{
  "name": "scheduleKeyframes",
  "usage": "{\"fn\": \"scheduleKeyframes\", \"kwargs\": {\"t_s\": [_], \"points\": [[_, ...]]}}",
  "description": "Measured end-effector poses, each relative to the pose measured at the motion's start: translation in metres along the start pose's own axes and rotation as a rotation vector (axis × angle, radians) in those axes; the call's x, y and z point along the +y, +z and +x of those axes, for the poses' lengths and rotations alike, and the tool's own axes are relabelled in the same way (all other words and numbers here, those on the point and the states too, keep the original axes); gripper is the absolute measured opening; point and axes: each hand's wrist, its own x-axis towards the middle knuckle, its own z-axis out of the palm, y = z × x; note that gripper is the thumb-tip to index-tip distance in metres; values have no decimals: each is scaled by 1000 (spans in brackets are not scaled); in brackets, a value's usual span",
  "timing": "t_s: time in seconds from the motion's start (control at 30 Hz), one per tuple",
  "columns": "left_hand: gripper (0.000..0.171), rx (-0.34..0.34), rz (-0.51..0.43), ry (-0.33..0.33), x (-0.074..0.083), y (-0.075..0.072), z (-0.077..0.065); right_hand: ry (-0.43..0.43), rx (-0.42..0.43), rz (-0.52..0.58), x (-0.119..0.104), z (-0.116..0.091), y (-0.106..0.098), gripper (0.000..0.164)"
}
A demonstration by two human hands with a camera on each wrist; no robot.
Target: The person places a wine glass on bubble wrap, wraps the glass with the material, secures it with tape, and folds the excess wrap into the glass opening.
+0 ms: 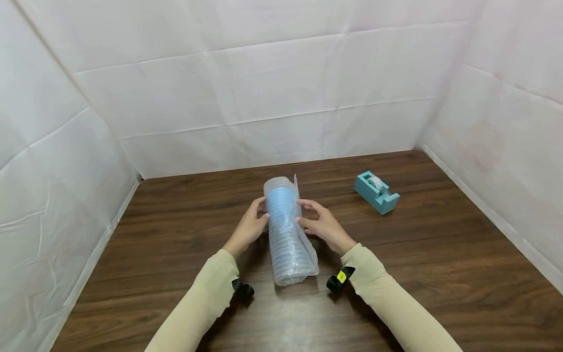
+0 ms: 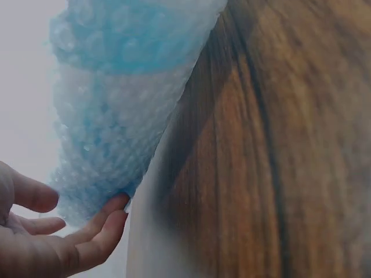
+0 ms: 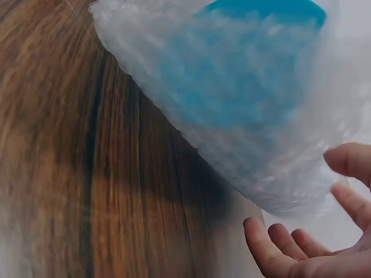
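A bubble-wrap roll [image 1: 288, 239] around something light blue lies lengthwise on the table, between both hands. On its left side, my left hand [image 1: 249, 226] touches the wrap with loosely bent fingers; its fingertips [image 2: 119, 202] reach low against the roll in the left wrist view. My right hand [image 1: 324, 225] is at the other side, thumb and forefinger spread against the loose edge of the wrap. That edge stands out as a flap [image 1: 310, 252]. The blue content [image 3: 232, 81] shows through the clear bubbles in the right wrist view.
A turquoise tape dispenser [image 1: 376, 193] with a roll of clear tape stands at the back right of the dark wooden table [image 1: 176, 234]. White sheeting [image 1: 272, 88] encloses the back and both sides.
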Motion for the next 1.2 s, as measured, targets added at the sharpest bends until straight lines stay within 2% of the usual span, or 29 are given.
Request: {"fn": "scheduleKeyframes", "kwargs": {"t_s": [0.1,0.2,0.4,0.57,0.83,1.2], "points": [[50,-12,-78,-47,-2,-1,0,-33,-4,-19,-2,0,4,57],[52,-19,-118,-78,-3,-3,-2,-78,-10,-67,-5,-1,10,58],[69,-24,-106,-84,-2,-8,-7,-135,-18,-156,-11,-5,22,58],[81,-60,-101,-105,-3,-11,-11,-165,-30,-196,-15,-7,29,60],[89,-78,-115,-84,-10,-13,-14,-193,-51,-226,-16,-6,39,67],[87,-86,-164,-81,-16,-13,-16,-173,-67,-236,-14,-6,45,72]]}}
